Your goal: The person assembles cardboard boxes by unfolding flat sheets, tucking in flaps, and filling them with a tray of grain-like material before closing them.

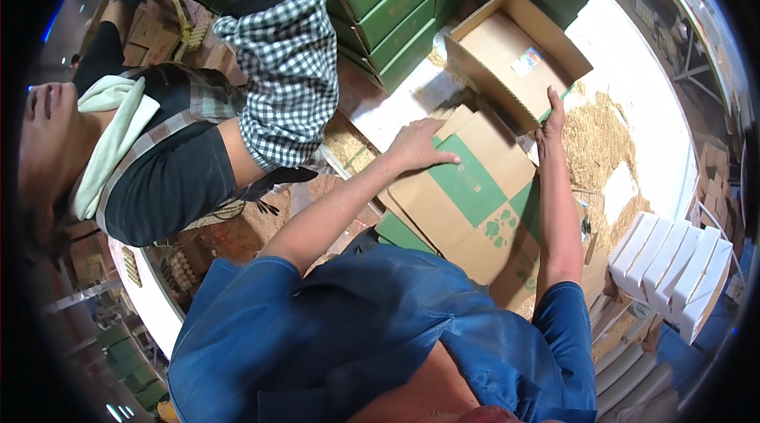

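Note:
An open brown cardboard box with a small colourful label on its inner bottom stands on the white table. My right hand grips its near right corner, thumb up along the wall and the other fingers mostly hidden. Closer to me lies a stack of flattened cardboard cartons, brown with green panels and a green leafy print. On the upper left part of that stack rests my left hand, thumb stretched out over a green panel, holding nothing that I can see.
Green cartons are piled high behind the table. At my left a co-worker leans in, a checkered sleeve near the table's edge. Yellowish crumbs cover part of the white tabletop. White boxes stand at the right.

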`<state>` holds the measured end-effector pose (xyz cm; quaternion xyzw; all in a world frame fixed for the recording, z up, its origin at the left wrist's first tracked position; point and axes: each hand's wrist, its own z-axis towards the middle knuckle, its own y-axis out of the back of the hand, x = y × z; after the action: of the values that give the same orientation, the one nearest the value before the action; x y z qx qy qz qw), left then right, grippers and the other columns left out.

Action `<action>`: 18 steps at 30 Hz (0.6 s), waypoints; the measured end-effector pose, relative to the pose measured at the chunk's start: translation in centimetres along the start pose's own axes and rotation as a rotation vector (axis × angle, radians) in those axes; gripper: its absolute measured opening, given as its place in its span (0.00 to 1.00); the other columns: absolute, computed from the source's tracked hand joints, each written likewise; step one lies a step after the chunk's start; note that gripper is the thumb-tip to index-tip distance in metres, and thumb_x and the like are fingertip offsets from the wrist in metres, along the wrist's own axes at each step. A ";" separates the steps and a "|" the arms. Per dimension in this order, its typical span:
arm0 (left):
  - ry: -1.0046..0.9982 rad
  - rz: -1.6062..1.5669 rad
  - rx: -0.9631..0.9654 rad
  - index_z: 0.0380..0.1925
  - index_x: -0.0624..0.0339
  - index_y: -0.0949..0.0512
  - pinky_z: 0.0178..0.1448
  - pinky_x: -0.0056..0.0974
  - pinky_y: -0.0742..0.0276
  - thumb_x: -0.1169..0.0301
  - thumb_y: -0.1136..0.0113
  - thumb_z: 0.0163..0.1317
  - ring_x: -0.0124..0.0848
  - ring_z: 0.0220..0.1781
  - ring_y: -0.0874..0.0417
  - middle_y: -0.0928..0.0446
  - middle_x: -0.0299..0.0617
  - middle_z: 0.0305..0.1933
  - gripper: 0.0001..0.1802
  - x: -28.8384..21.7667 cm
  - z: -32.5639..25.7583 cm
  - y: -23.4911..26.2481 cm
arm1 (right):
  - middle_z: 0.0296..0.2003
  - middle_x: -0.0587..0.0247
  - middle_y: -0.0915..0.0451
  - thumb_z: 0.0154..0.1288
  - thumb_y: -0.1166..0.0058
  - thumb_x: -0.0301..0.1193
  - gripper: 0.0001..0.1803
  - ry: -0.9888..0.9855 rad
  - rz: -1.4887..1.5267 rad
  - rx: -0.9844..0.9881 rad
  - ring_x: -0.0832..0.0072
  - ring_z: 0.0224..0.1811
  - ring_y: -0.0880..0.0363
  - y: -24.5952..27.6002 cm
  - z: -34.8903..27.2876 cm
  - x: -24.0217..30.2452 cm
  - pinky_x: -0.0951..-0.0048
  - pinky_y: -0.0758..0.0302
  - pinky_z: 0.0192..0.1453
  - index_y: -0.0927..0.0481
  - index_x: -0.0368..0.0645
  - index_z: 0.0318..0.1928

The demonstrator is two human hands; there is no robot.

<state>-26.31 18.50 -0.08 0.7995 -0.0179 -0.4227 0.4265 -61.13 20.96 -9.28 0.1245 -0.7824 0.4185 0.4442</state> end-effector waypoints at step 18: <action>0.025 -0.173 0.011 0.66 0.67 0.35 0.76 0.45 0.43 0.48 0.27 0.49 0.52 0.73 0.38 0.36 0.57 0.70 0.50 -0.3 -0.9 -0.6 | 0.66 0.37 0.33 0.60 0.34 0.41 0.45 -0.170 -0.752 -0.100 0.54 0.68 0.32 0.0 -5.3 5.6 0.59 0.32 0.67 0.39 0.31 0.71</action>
<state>-26.03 19.61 -0.06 0.8055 0.0543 -0.4481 0.3841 -61.19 25.98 -3.47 0.4153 -0.7355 0.1761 0.5056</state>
